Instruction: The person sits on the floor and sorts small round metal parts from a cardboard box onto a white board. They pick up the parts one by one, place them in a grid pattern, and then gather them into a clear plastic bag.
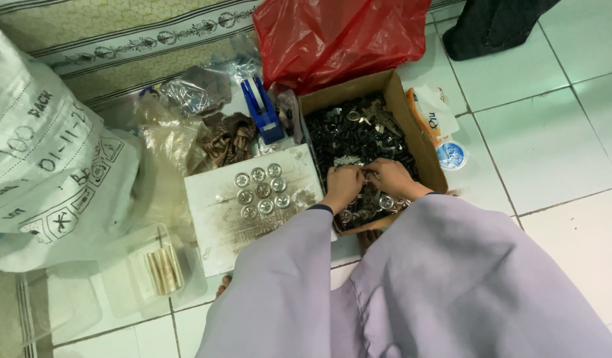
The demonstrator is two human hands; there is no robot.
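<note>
Two hands work small metal parts over a cardboard box on the tiled floor.

From the left: a big white sack [47, 166] sits at nine o'clock, then a clear plastic tub [153, 268] at seven, then a flat white board [253, 205] carrying a neat block of round silver discs [259, 191]. A blue tape dispenser [261, 109] stands at eleven, a red plastic bag [339, 36] at twelve. Right of the board, the cardboard box [418, 142] holds dark small parts [355, 136]. The left hand [343, 185] and right hand [389, 178] meet just above the box's near end, fingers curled together, seemingly pinching a small silver piece [367, 178] between them; the grip itself is too small to tell. To my eye, working low over the box is wise, so that a dropped part lands back inside.
</note>
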